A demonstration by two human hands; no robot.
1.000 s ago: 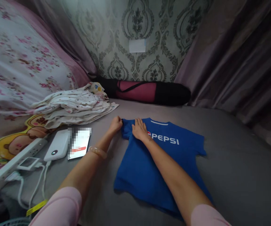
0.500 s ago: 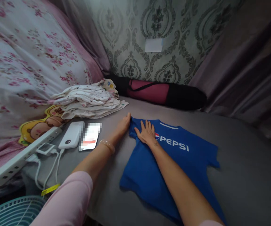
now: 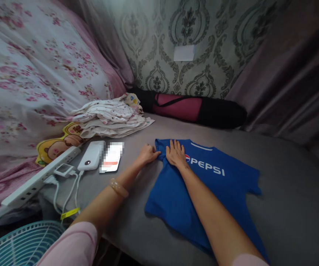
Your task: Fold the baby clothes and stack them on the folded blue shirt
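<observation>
A blue Pepsi T-shirt (image 3: 201,192) lies front side up on the grey bed sheet (image 3: 292,207), its collar towards the wall. My left hand (image 3: 148,153) pinches the lower edge of the left-side sleeve, with the fingers closed on the cloth. Flat on the shirt beside that sleeve rests my right hand (image 3: 176,154), fingers stretched out, left of the round logo. The sleeve looks slightly bunched between the two hands. My right forearm crosses the shirt's body and hides part of it.
Left of my hands lie a phone (image 3: 112,159), a white power bank (image 3: 92,156) with a cable, and a power strip (image 3: 40,177). Folded cloths (image 3: 112,118) are piled behind them. A black and maroon long bag (image 3: 181,108) lies along the wall. A fan (image 3: 23,244) stands front left.
My left hand has moved from the sleeve's upper corner down to its lower edge. My right hand stays flat on the shirt. The view has shifted slightly.
</observation>
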